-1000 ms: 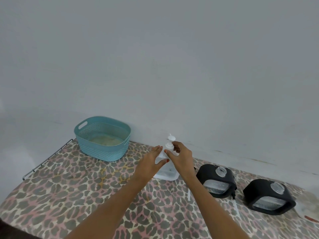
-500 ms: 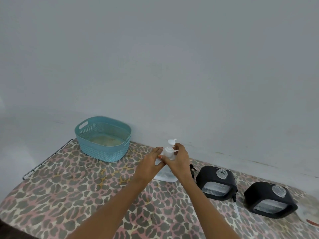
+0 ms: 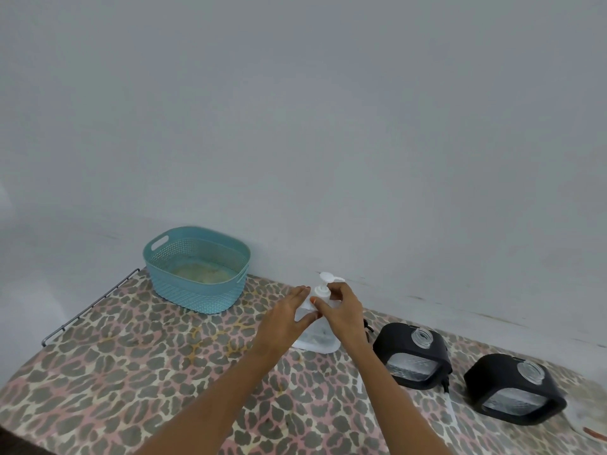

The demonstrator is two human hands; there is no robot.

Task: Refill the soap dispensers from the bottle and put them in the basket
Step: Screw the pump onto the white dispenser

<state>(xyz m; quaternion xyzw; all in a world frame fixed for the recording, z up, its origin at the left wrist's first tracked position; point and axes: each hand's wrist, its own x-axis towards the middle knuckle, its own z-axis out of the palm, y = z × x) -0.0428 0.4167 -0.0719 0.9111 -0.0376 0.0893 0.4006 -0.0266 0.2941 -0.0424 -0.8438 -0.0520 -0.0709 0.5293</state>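
Steadies the clear pump bottle [image 3: 317, 338] with the left hand [image 3: 285, 320], fingers nearly straight and pressed flat to its left side. Grips the white pump [image 3: 321, 291] at its collar with the right hand [image 3: 343, 315], fingers and thumb curled round it (orange nail on the thumb). Has the bottle upright on the leopard-print tablecloth [image 3: 131, 356], near the wall, with the teal basket [image 3: 193, 290] to its left and, to its right, the nearer black soap dispenser [image 3: 394, 339] and the farther black soap dispenser [image 3: 486, 379], both with clear open necks.
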